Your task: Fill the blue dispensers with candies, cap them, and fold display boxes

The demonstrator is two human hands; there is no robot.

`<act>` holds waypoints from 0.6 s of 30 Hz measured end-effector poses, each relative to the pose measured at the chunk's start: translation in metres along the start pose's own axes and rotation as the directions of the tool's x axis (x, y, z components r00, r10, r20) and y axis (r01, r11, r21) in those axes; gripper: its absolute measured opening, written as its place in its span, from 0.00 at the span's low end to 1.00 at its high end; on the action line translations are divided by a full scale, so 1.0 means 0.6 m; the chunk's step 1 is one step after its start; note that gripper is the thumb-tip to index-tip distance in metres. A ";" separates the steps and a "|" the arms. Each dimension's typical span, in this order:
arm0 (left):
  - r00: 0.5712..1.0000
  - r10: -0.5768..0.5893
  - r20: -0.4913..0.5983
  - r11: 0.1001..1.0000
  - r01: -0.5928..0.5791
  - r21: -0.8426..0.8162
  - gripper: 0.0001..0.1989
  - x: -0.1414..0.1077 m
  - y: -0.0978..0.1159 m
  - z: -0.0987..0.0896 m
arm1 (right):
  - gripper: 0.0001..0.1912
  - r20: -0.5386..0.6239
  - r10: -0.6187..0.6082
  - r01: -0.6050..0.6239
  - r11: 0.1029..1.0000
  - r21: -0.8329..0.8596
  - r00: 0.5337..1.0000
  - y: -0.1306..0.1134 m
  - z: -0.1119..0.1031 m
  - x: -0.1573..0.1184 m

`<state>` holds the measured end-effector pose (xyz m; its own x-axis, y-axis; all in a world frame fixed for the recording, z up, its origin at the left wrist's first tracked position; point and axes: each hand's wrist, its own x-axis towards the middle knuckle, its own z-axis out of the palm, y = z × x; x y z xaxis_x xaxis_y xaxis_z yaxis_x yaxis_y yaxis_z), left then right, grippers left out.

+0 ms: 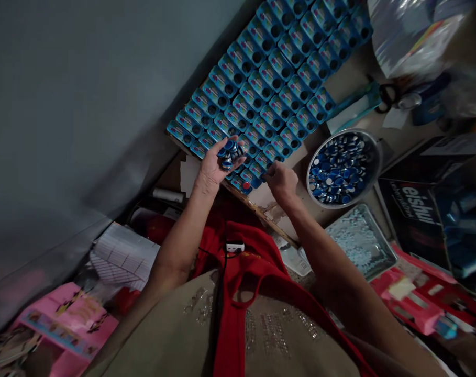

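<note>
My left hand (214,167) is cupped palm up and holds several small round blue-and-silver caps (230,152). My right hand (281,182) has its fingers pinched together at the near edge of the rows of blue rectangular cases (271,118). Whatever is between those fingertips is too small to make out. Each case carries a printed label and a dark round spot at one end. One case by my hands bears a red disc (246,186). To the right stands a round metal bowl (376,175) full of the same blue-and-silver caps.
Below the bowl is a clear tray (389,256) of small pale pieces. A black carton (410,209) stands at the right, with scissors (389,97) and plastic bags behind. A grey wall (84,94) bounds the left side. Pink packaging (68,324) lies at lower left.
</note>
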<state>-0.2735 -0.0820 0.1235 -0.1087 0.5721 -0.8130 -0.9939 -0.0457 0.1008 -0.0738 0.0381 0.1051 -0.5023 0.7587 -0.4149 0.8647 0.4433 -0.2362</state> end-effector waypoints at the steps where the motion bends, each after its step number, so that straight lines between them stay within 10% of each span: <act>1: 1.000 0.003 -0.015 1.000 -0.003 0.000 0.17 0.001 0.002 -0.006 | 0.06 -0.013 0.010 -0.010 1.000 -0.016 1.000 0.003 0.001 0.006; 10: 1.000 0.030 -0.008 0.999 -0.030 -0.045 0.16 -0.028 0.000 -0.018 | 0.06 0.011 -0.002 0.003 0.988 -0.157 1.000 -0.026 -0.026 -0.035; 18: 0.996 0.050 -0.071 0.998 -0.051 -0.022 0.17 -0.038 -0.001 -0.047 | 0.15 0.123 -0.179 0.175 0.984 0.046 0.976 -0.087 0.046 -0.080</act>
<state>-0.2708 -0.1182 0.1255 -0.1591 0.5097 -0.8455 -0.9872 -0.0925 0.1300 -0.0943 -0.0348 0.1130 -0.6446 0.6024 -0.4709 0.7630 0.5465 -0.3453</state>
